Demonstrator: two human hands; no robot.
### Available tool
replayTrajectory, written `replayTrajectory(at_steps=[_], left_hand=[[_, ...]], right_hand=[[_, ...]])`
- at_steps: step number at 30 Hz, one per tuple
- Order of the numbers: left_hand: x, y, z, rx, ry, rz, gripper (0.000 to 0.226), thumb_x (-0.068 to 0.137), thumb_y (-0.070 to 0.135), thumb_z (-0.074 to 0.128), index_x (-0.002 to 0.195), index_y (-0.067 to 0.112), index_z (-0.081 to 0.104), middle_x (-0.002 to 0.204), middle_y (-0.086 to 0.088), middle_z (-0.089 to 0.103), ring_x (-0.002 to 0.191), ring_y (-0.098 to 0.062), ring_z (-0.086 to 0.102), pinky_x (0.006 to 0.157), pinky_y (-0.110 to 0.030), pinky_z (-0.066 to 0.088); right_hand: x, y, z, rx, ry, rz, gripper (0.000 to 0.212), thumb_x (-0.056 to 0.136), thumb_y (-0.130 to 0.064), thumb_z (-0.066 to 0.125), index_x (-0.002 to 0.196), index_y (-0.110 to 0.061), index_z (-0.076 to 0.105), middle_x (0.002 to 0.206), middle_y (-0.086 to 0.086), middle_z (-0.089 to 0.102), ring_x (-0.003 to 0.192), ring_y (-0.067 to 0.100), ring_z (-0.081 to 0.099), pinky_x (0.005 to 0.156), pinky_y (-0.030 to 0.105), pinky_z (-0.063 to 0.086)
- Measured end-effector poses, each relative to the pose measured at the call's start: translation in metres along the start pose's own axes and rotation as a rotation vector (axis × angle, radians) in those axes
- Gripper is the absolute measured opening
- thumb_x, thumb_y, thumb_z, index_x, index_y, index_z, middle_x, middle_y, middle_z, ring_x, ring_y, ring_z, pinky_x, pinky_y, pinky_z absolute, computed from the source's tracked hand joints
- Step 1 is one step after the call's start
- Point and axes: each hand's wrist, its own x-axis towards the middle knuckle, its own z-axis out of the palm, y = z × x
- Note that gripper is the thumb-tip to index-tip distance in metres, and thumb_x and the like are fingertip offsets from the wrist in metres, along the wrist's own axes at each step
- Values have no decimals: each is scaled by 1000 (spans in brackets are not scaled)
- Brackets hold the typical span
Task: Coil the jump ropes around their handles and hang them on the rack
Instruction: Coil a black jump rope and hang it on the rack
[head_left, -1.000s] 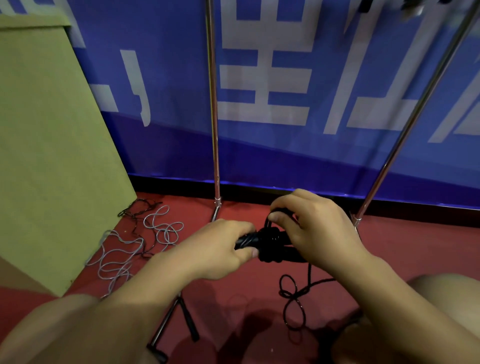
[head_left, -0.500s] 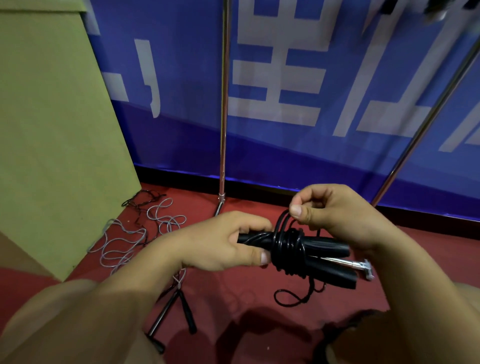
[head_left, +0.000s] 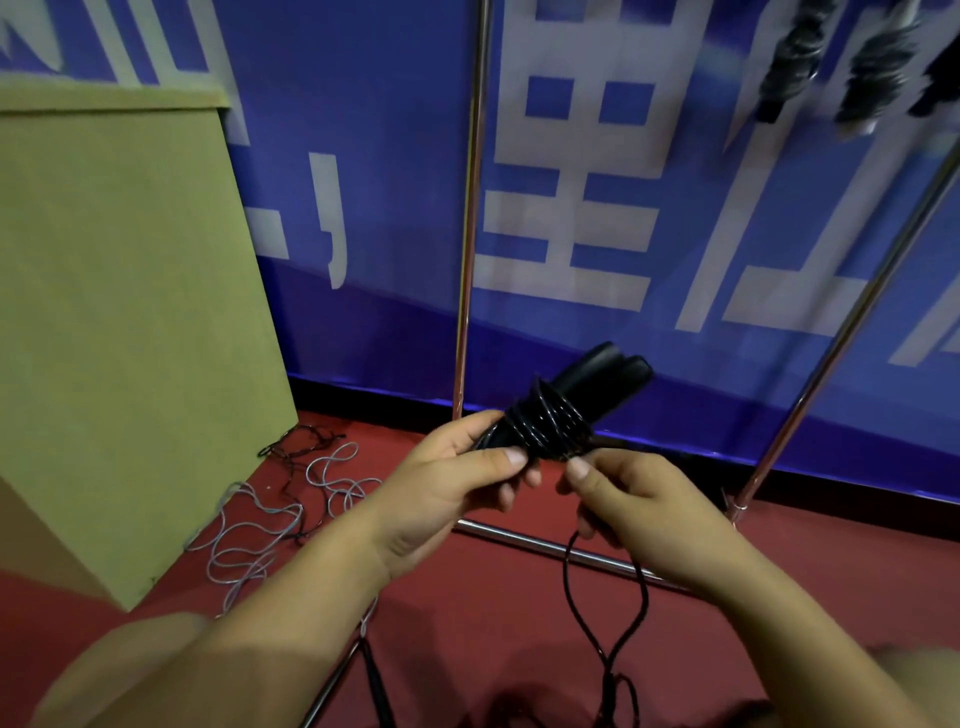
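Black jump rope (head_left: 550, 421) handles gripped by left hand (head_left: 447, 488), right hand (head_left: 639, 504) pinching cord.

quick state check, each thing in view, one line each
black jump rope: partly coiled round its paired handles, tail hanging loose
left hand: gripping the handles
right hand: pinching the cord
grey rope: uncoiled on the floor
hung ropes: coiled, hanging at top right

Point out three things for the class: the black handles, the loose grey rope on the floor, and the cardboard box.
black handles (head_left: 608, 376), head view, on the bare upper ends above the coils.
loose grey rope (head_left: 249, 545), head view, on a floor loop.
cardboard box (head_left: 119, 312), head view, on its front face.
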Motion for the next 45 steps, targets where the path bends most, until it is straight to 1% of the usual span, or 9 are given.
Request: replayTrajectory(at_steps=[3,5,8,18,23,30,33,39,45], left_hand=[[3,-1,-1,-23,111,-52,28,82,14,63,110,6,65,76,-4,66,61,-11,50,62,-22,44],[5,-2,0,-11,168,-67,17,91,7,62,107,5,64,75,-3,66,60,-11,49,60,-21,43],[7,-4,3,16,246,-76,12,96,4,54,98,9,65,75,-2,67,58,-11,48,59,-21,43],[17,-12,-1,156,439,-100,12,97,10,55,94,8,66,73,4,69,56,-8,48,62,-25,44],[20,-15,-8,371,603,-55,9,95,13,61,93,14,69,74,3,72,61,-14,49,63,-27,42],[15,-16,-12,957,636,-110,14,93,34,62,102,28,52,85,10,61,80,-16,59,70,-34,44],[15,-19,-13,1047,591,-119,14,93,36,60,102,30,49,86,11,61,83,-20,62,74,-38,51],[19,-20,-15,1122,548,-100,12,93,37,59,102,32,53,72,9,57,77,-24,62,61,-34,41],[26,-18,-18,1134,506,-97,11,95,34,59,103,31,52,72,9,56,70,-19,60,58,-32,43]], right_hand=[[-1,6,4,-237,106,-74,15,93,-41,61,80,-33,62,68,-8,69,61,6,64,63,29,51],[-2,8,6,-345,123,-86,6,92,-41,62,94,-35,64,71,-8,68,67,7,64,68,34,53],[0,12,8,-483,159,-57,23,92,-41,57,114,-36,60,82,-11,69,80,13,66,73,36,53],[3,11,11,-435,181,87,10,86,-30,52,91,-27,61,78,-5,66,73,18,62,71,40,54],[0,9,7,-444,201,100,12,87,-30,53,94,-28,62,78,-5,67,72,18,62,70,38,54],[-11,-3,11,-520,113,-170,17,98,-41,47,96,-28,58,83,-12,58,79,12,57,70,35,49],[-12,-7,11,-582,142,-234,21,99,-42,46,102,-28,62,88,-10,58,82,15,60,70,36,50],[-11,-7,10,-659,217,-217,32,91,-49,42,95,-28,66,83,-9,65,78,19,64,65,38,51],[-12,-7,7,-623,286,-151,25,91,-49,56,92,-27,67,78,-10,67,76,14,64,68,34,50]])
